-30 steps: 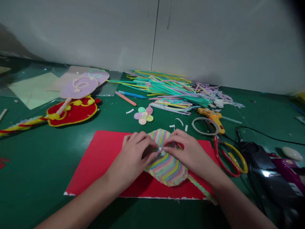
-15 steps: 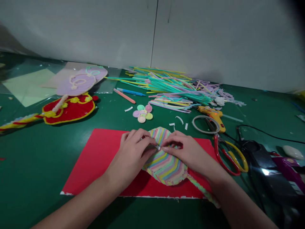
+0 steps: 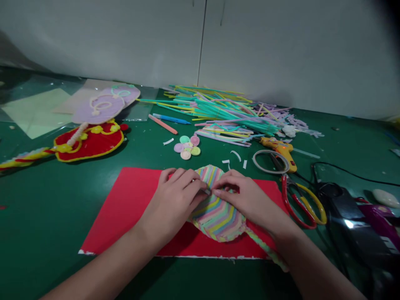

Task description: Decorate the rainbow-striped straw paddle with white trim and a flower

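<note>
A round fan (image 3: 218, 223) with pastel zigzag stripes lies on a red board (image 3: 137, 200), its twisted handle pointing toward the lower right. Over the fan's upper left side, my left hand (image 3: 176, 196) is closed, pinching a small white strip (image 3: 207, 191) between thumb and forefinger. My right hand (image 3: 242, 193) meets it from the other side, fingertips pressed together on the fan's surface beside the strip. Whatever is between the right fingertips is hidden.
Behind the board lie coiled pastel discs (image 3: 187, 146), white scraps (image 3: 236, 156) and many pipe cleaners (image 3: 218, 110). To the right are a tape roll (image 3: 271, 161), a yellow glue gun (image 3: 283, 152), pliers (image 3: 300, 204) and a black device (image 3: 346, 216). A red fan (image 3: 93, 143) lies left.
My left fingertips have shifted slightly on the white strip, and less of it shows. A small gap now separates the two hands' fingertips. The fan stays in place.
</note>
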